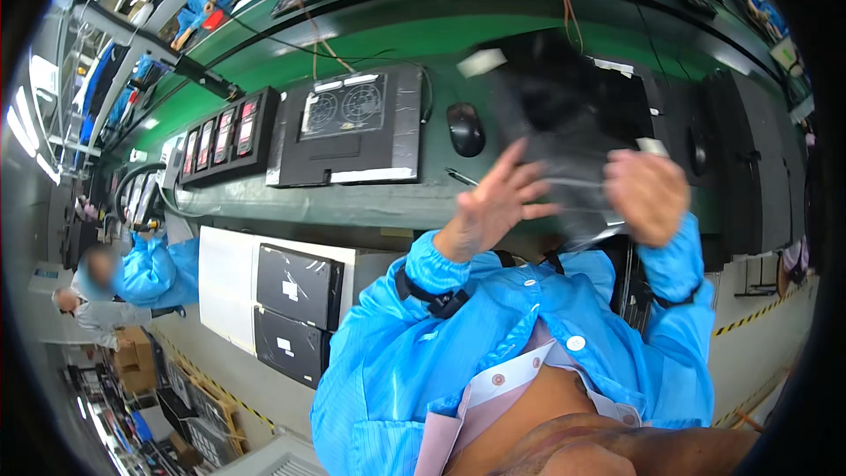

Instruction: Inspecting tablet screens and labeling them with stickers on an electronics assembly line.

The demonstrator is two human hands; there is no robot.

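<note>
A black, film-like bag or sheet (551,115), its lower part see-through and creased, is in front of my chest, blurred by motion. My left hand (500,198) is open at its lower left edge, fingers spread; whether the fingertips touch the film, I cannot tell. On the other side, my right hand (649,197) is at the film's lower right edge, too smeared to show its grip. A white label or pad (482,63) shows at the upper left of the black thing. Just left of it on the green bench lies a black mouse (465,130).
A black panel fixture with a clear printed sheet (344,123) lies on the bench (344,204), beside a black tray (231,138) of several small units. Black boxes (300,286) are stacked below on the left. Large black cases (749,159) stand at the right. Another person (159,269) is at far left.
</note>
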